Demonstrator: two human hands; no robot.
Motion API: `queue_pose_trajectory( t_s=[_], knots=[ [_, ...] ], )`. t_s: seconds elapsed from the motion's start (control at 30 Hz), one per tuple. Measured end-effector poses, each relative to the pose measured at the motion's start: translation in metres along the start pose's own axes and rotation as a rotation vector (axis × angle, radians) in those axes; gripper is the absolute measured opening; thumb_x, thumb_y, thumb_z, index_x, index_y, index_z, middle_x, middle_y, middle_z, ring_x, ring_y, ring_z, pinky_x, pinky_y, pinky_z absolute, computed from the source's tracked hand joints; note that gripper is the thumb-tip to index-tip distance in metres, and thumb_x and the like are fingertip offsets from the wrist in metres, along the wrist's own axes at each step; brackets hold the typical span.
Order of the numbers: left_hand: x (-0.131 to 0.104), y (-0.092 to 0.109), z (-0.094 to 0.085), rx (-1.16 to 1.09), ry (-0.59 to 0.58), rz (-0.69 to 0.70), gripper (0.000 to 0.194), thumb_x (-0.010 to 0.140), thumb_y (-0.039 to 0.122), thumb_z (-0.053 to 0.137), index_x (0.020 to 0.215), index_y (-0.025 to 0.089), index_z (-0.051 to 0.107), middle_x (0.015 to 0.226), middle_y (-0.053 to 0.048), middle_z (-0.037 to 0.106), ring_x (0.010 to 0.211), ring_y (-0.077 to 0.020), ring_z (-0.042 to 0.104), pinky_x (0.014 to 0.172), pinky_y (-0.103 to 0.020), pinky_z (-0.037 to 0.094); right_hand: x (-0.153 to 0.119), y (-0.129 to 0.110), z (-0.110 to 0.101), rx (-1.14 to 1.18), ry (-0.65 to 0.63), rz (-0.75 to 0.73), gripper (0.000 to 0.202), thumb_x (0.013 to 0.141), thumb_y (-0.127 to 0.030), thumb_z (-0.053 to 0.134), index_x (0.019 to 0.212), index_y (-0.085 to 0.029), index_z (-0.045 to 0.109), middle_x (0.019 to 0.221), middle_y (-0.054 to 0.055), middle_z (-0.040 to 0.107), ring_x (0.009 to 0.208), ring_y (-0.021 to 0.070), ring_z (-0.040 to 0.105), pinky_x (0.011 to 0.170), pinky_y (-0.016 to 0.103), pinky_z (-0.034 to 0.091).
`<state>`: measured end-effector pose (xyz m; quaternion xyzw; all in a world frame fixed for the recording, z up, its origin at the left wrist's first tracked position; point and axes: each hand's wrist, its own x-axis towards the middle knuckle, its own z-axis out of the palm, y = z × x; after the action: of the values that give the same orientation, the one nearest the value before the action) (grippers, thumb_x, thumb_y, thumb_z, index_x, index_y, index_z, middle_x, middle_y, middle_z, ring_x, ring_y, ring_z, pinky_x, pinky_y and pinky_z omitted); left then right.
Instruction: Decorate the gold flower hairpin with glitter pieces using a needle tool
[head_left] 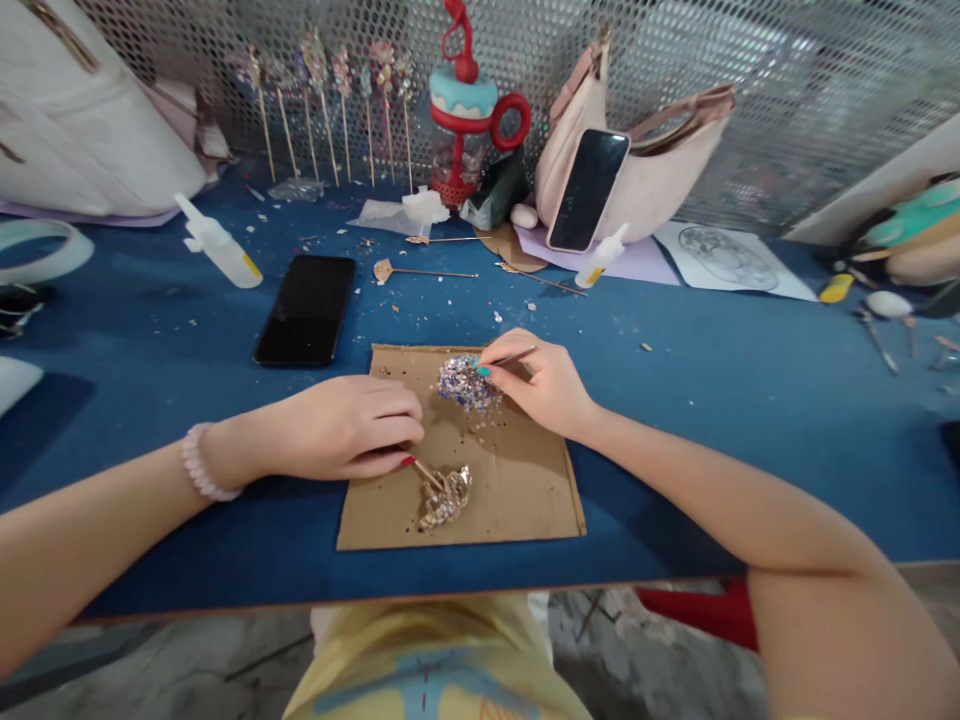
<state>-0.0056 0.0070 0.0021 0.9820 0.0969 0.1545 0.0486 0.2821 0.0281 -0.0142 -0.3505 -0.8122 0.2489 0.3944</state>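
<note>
On a flat piece of cardboard [517,490] lies a heap of small blue, clear and purple rhinestones [461,385]. At the heap's right side is my right hand [536,380], its fingers pinched round thin metal tweezers [517,357] whose tips are hidden by the fingers and stones. My left hand [367,425] is closed on the stem of a gold hairpin [448,497]. The hairpin's fan-like head, partly covered with sparkling stones, points toward me, low over the cardboard. My left fingers hide the rest of the stem.
A black phone [306,310] lies beyond my left hand; another phone [589,190] leans on a pink bag [682,150]. Glue bottles [225,250], loose hairpins [427,273], a red-handled cup [461,110] and several upright decorated sticks [326,110] stand or lie farther back. Scraps dot the blue table [712,400].
</note>
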Motion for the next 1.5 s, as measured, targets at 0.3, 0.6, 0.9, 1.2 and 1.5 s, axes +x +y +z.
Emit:
queue_pose_trajectory(
  t_s=[0.3, 0.6, 0.9, 1.2, 1.5],
  knots=[
    [-0.0004, -0.0002, -0.0005, 0.000, -0.001, -0.005, 0.015, 0.104, 0.023, 0.048, 0.097, 0.018, 0.060, 0.095, -0.005, 0.067, 0.081, -0.0169, 0.061, 0.073, -0.030, 0.049, -0.0015, 0.0049, 0.0005, 0.032, -0.035, -0.048, 0.010, 0.096, -0.024, 0.066, 0.092, -0.024, 0.075, 0.092, 0.003, 0.077, 0.087, 0.0179, 0.072, 0.080, 0.035, 0.056],
    [-0.0009, -0.0019, 0.0021, -0.013, 0.008, -0.005, 0.014, 0.104, 0.021, 0.049, 0.097, 0.018, 0.061, 0.093, -0.005, 0.067, 0.080, -0.0167, 0.060, 0.072, -0.030, 0.048, -0.0011, 0.0024, 0.0013, 0.039, 0.020, 0.019, 0.012, 0.095, -0.020, 0.065, 0.092, -0.026, 0.076, 0.093, 0.002, 0.077, 0.092, 0.0184, 0.071, 0.083, 0.035, 0.057],
    [-0.0002, -0.0021, 0.0018, -0.016, 0.005, -0.006, 0.015, 0.104, 0.022, 0.048, 0.096, 0.018, 0.061, 0.093, -0.005, 0.067, 0.080, -0.0165, 0.060, 0.072, -0.030, 0.048, -0.0007, 0.0034, 0.0026, 0.033, 0.010, 0.043, 0.012, 0.094, -0.022, 0.066, 0.090, -0.027, 0.076, 0.092, 0.002, 0.078, 0.092, 0.0191, 0.071, 0.082, 0.036, 0.057],
    [-0.0004, -0.0027, 0.0019, -0.021, 0.008, -0.003, 0.013, 0.103, 0.020, 0.050, 0.096, 0.018, 0.062, 0.093, -0.006, 0.067, 0.080, -0.0166, 0.060, 0.073, -0.029, 0.047, -0.0004, 0.0022, 0.0014, 0.034, 0.006, 0.061, 0.012, 0.094, -0.022, 0.067, 0.090, -0.026, 0.078, 0.093, 0.002, 0.078, 0.091, 0.0182, 0.072, 0.084, 0.035, 0.057],
    [0.0002, -0.0021, 0.0021, -0.031, 0.022, 0.001, 0.014, 0.102, 0.019, 0.051, 0.096, 0.018, 0.063, 0.092, -0.007, 0.068, 0.079, -0.0171, 0.061, 0.071, -0.030, 0.048, -0.0009, 0.0026, 0.0004, 0.062, 0.014, 0.076, 0.011, 0.094, -0.023, 0.068, 0.090, -0.026, 0.077, 0.094, 0.002, 0.077, 0.090, 0.0181, 0.072, 0.085, 0.036, 0.058]
  ],
)
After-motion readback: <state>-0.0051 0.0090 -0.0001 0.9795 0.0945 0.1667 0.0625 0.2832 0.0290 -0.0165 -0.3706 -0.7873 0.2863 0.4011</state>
